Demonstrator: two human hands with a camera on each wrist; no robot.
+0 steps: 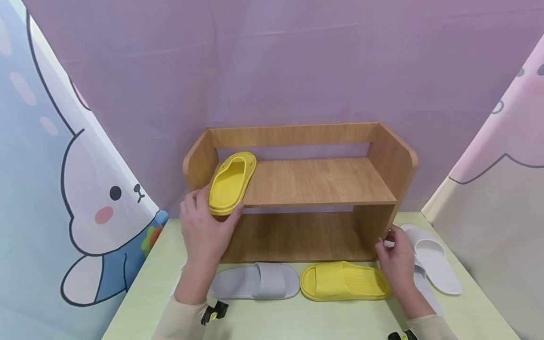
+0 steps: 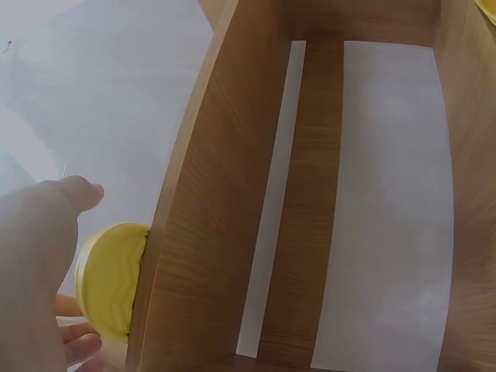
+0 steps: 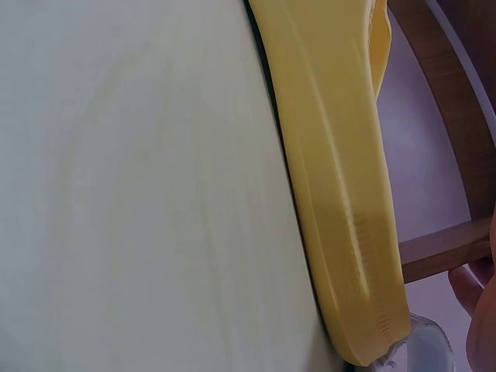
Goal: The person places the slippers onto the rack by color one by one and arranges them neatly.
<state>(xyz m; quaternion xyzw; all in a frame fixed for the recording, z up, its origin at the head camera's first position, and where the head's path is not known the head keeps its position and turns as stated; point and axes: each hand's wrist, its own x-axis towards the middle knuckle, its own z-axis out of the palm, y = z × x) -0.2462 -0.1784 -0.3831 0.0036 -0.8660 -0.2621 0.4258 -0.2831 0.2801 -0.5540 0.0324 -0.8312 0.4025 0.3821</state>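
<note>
A yellow slipper (image 1: 229,186) lies toe inward at the left end of the upper shelf of a wooden shoe rack (image 1: 323,179). My left hand (image 1: 208,231) spreads around its heel, fingers on the left and thumb on the right. In the left wrist view a gap shows between the thumb (image 2: 81,194) and the slipper heel (image 2: 112,279). My right hand (image 1: 397,259) grips the front edge of the rack's right side panel near its bottom, fingers curled. Part of that hand shows at the right wrist view's edge.
On the table (image 1: 340,321) before the rack lie a grey slipper (image 1: 276,282) and another yellow slipper (image 1: 327,281). A white slipper (image 1: 439,267) lies right of the rack, with another pale slipper (image 1: 425,288) partly behind my right forearm. Purple cloth (image 1: 297,71) hangs behind.
</note>
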